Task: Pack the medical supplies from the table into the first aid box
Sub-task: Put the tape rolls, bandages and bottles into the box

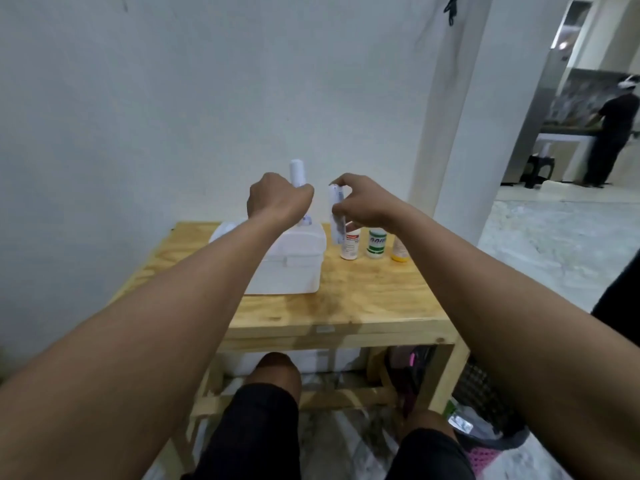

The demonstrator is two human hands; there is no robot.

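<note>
A white first aid box (291, 268) stands on the wooden table (363, 299), left of centre, and its lid looks down. My left hand (278, 199) is raised above the box and grips a white tube-like item (298, 173) that sticks up out of the fist. My right hand (363, 200) pinches the top of a second white tube or pack (336, 220), which hangs upright just right of the box. Behind it three small bottles stand in a row: one with a red label (350, 245), one with a green label (376, 243), one yellow (398, 252).
A white wall rises right behind the table, with a pillar (450, 133) at the right. Under the table are a white container (311, 362) and a shelf; a dark basket (485, 410) stands at the right. My knees are close to the front edge. A person stands far off at the right.
</note>
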